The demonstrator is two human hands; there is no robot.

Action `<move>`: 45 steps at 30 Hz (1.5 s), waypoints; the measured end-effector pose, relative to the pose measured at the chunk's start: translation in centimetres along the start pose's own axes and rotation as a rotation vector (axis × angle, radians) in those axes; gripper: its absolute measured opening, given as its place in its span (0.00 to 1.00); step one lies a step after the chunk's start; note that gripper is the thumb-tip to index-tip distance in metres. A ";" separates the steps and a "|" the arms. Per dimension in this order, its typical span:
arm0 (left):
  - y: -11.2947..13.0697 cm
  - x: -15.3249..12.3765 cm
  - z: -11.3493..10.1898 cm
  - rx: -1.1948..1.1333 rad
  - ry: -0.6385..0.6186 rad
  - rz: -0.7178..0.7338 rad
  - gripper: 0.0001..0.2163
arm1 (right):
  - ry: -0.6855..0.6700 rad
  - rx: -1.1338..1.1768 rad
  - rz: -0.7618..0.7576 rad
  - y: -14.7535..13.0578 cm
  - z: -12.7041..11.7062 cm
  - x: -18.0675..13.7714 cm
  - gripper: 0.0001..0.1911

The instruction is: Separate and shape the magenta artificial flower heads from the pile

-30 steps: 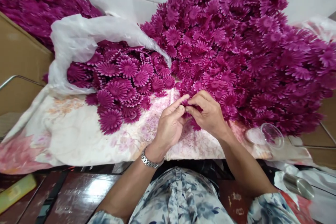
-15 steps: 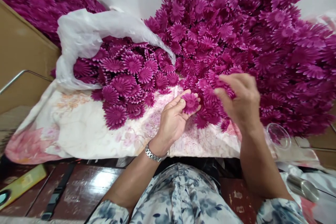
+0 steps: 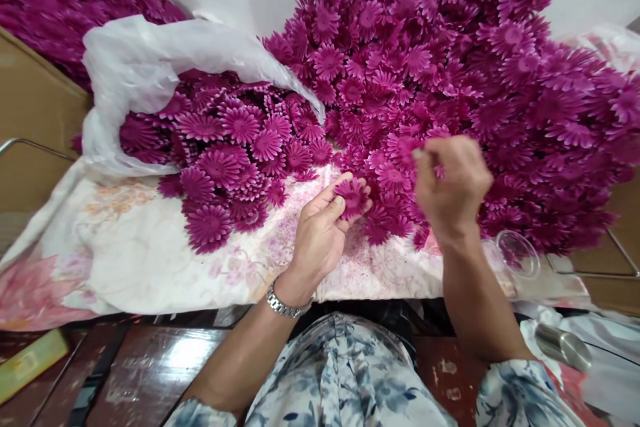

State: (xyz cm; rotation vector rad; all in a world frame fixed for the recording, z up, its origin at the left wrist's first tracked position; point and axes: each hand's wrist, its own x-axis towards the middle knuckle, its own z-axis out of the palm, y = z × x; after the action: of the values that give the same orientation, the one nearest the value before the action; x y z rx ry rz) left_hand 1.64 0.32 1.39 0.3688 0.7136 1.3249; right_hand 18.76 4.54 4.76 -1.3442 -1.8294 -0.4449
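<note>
My left hand (image 3: 323, 227) is closed around a magenta artificial flower (image 3: 351, 198), thumb pressing on its petals and fingers behind it. To its right, my right hand (image 3: 455, 180) hovers over the front of a large heap of loose magenta flowers (image 3: 430, 67). Its thumb and fingers are pinched together, somewhat blurred, on the edge of another magenta flower (image 3: 407, 149). Left of my left hand, more flowers (image 3: 220, 170), some stacked inside one another, spill from a white plastic bag (image 3: 135, 47).
A floral cloth (image 3: 150, 260) covers the work surface. A clear round plastic container (image 3: 520, 255) sits at the right. Cardboard (image 3: 40, 113) stands at the left, before another flower heap (image 3: 65, 0). A metal cylinder (image 3: 563, 347) lies lower right.
My right hand's fingers have closed from a spread pose onto a flower. My left hand still holds its flower. The whole view has shifted slightly.
</note>
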 end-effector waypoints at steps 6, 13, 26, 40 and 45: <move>0.4 -0.1 -0.1 -0.052 -0.019 -0.039 0.13 | -0.163 -0.114 -0.043 0.7 -2.3 0.6 0.08; -0.2 -0.5 0.7 -0.030 -0.010 -0.073 0.10 | -0.442 0.353 -0.134 -4.0 0.9 -2.2 0.02; 0.3 -0.7 -0.5 -0.044 -0.017 0.000 0.09 | -0.028 -0.261 0.042 1.6 -0.9 0.8 0.10; -0.4 -1.2 0.4 -0.077 0.033 -0.099 0.08 | -0.399 0.392 -0.172 -4.0 1.6 -3.2 0.06; -0.6 -1.2 -0.1 -0.014 0.063 -0.034 0.07 | -0.374 0.400 -0.172 -3.9 1.1 -3.2 0.08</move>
State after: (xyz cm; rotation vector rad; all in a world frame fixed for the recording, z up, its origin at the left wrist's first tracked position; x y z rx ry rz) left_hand 1.94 -1.00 1.23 0.3040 0.7595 1.3137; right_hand 15.10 1.87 2.31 -1.0454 -2.2056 0.0982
